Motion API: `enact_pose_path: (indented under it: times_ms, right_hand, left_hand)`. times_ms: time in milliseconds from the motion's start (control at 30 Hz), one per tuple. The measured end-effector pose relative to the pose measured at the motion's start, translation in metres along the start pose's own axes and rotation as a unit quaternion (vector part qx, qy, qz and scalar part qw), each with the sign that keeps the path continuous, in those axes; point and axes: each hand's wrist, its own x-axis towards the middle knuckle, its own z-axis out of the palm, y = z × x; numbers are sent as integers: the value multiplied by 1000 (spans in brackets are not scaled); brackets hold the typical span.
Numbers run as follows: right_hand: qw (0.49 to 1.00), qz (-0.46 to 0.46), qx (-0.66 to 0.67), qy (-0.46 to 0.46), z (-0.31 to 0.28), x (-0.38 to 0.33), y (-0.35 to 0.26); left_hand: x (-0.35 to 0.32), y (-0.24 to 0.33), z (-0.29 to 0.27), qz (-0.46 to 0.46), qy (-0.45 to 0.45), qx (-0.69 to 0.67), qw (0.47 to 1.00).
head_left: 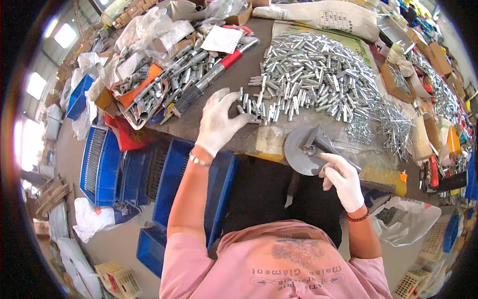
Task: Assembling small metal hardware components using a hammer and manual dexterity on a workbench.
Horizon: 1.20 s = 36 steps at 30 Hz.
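Seen from the head camera, mid-job: left hand, white-gloved, reached to the near edge of the heap of small metal sleeves on the counter, fingers curled over a few loose pieces, apparently picking them up. Right hand, also gloved, clenched around the handle of a grey lever tool mounted on a round disc at the counter's front edge. Most of the heap lay unprocessed; a tray of longer tubes sat further left. Blue crates stood below, contents unclear.
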Motion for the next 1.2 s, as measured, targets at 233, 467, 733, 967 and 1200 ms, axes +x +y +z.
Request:
enact_pose_path:
  times_ms: [233,467,733,967,1200]
  right_hand:
    - [1000,1,8,-14,-5,0,7]
    - [1000,-3,-18,-13,-4,0,3]
    - [1000,-8,-22,1,-1,-2,6]
    - [1000,-1,-22,1,2,0,2]
    - [1000,7,-4,15,-7,-3,8]
  left_hand:
    - [13,17,31,-21,-86,-43,995]
    - [-22,44,40,30,-38,-28,998]
    - [36,-18,39,-62,30,-31,997]
    - [87,-30,31,-177,-225,34,958]
    - [67,-22,17,-65,-277,55,957]
